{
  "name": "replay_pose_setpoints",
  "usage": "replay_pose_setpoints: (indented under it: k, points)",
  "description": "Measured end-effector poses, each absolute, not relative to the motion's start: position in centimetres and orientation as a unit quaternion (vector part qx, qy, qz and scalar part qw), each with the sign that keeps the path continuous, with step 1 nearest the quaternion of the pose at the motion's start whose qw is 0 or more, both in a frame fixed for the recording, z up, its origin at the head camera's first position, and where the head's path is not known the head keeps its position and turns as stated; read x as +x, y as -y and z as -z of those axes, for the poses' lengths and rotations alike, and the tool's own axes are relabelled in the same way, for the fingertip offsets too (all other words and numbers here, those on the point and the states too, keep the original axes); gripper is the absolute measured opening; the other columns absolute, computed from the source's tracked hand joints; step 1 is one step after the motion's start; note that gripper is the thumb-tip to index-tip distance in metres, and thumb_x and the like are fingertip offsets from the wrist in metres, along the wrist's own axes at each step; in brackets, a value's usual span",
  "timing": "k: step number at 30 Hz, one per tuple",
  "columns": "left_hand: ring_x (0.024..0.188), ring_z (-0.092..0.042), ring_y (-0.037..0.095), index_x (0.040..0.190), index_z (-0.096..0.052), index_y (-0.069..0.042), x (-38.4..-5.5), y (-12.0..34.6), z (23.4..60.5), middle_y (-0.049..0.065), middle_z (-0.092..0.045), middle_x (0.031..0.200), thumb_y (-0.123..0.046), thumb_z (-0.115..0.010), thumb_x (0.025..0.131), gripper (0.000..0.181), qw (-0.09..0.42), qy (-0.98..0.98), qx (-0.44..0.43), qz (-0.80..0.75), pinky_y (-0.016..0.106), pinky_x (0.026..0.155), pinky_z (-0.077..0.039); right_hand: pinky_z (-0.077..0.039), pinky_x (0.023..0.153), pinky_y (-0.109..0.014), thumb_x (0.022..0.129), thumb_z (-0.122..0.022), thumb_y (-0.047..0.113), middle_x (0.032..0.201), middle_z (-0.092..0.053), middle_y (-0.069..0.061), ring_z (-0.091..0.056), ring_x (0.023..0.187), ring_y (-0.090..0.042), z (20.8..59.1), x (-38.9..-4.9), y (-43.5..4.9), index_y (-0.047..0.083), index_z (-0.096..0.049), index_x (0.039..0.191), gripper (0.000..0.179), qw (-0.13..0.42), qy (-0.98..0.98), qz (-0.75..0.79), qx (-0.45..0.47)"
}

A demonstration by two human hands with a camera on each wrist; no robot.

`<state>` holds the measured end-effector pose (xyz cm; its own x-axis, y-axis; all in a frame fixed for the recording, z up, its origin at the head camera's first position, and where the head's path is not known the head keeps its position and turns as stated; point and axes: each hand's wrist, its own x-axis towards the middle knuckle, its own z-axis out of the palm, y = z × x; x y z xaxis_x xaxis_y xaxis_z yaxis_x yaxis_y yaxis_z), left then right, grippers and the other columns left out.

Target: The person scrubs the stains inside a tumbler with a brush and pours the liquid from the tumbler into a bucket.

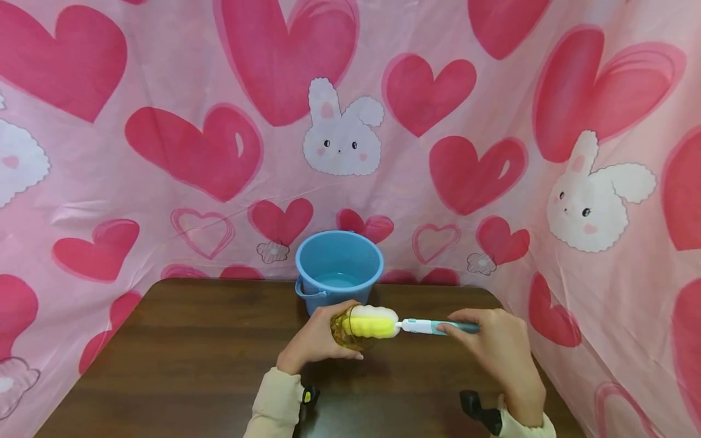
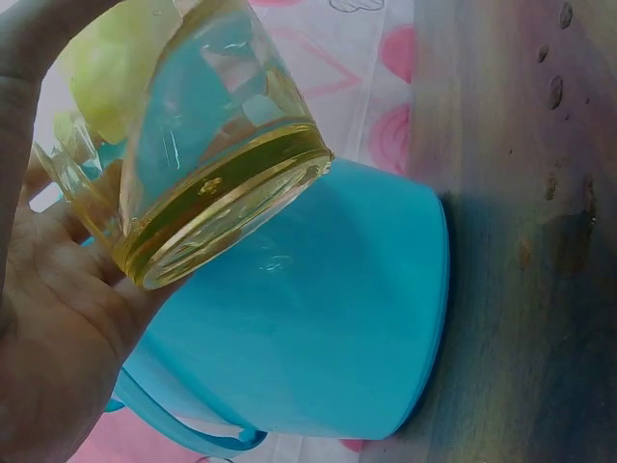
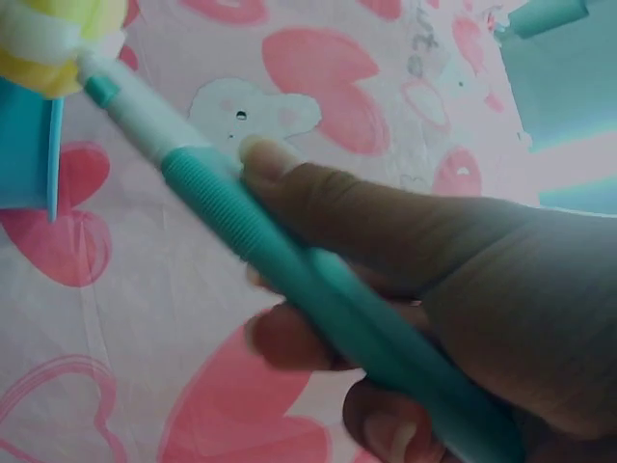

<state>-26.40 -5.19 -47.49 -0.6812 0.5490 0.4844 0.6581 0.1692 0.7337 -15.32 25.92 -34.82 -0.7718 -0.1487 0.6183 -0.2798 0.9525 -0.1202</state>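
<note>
My left hand (image 1: 316,342) grips an amber see-through glass (image 2: 227,145) tilted on its side, its mouth facing right. In my right hand (image 1: 501,344) is the teal and white handle of a bottle brush (image 3: 289,270), with thumb and fingers curled round it. The brush's yellow and white sponge head (image 1: 373,322) lies at the mouth of the glass, its left end inside. Both are held above the table, in front of a blue bucket (image 1: 339,261).
The bucket holds some clear water and has a handle hanging at its left side. It stands at the back edge of the dark wooden table (image 1: 208,340). Water drops (image 2: 555,92) dot the tabletop. A pink cloth with hearts and rabbits (image 1: 339,134) hangs behind.
</note>
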Motion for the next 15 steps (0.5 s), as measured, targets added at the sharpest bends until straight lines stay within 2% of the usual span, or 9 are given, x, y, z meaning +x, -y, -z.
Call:
replay_pose_setpoints:
  k: [4,8,12,15]
  points:
    - [0.113,-0.062,0.012,0.139,-0.058,-0.022,-26.41,5.02,47.29,-0.011,-0.066,0.128,-0.034,-0.098,0.064,0.086,0.053,0.766,-0.401,0.5,0.035,0.1,-0.055,-0.044,0.049,-0.032,0.069,-0.092,0.04,0.074,-0.075,0.006,-0.065,0.064,-0.018,34.48,-15.08,-25.76,0.023,-0.082,0.08,0.022,0.262,0.955,-0.104,0.097]
    - [0.114,-0.061,0.012,0.14,-0.058,-0.018,-26.2,4.89,47.11,-0.006,-0.068,0.129,-0.035,-0.098,0.063,0.088,0.049,0.773,-0.397,0.492,0.037,0.101,-0.054,-0.046,0.053,-0.032,0.071,-0.091,0.04,0.072,-0.071,0.011,-0.059,0.064,-0.008,34.3,-14.78,-25.7,0.026,-0.08,0.077,0.018,0.225,0.963,-0.11,0.101]
    - [0.115,-0.062,0.013,0.142,-0.057,-0.013,-26.08,4.73,47.03,0.001,-0.068,0.131,-0.036,-0.098,0.065,0.09,0.038,0.775,-0.396,0.491,0.039,0.102,-0.053,-0.045,0.053,-0.029,0.071,-0.091,0.041,0.071,-0.068,0.019,-0.053,0.063,-0.001,34.35,-14.59,-25.72,0.03,-0.079,0.076,0.017,0.222,0.961,-0.118,0.118]
    - [0.114,-0.062,0.012,0.142,-0.057,-0.014,-26.08,4.59,46.96,0.0,-0.069,0.129,-0.032,-0.098,0.064,0.09,0.033,0.774,-0.396,0.493,0.036,0.101,-0.054,-0.045,0.052,-0.026,0.07,-0.091,0.042,0.069,-0.068,0.021,-0.052,0.061,0.003,34.54,-14.45,-25.81,0.032,-0.078,0.074,0.017,0.251,0.951,-0.117,0.139]
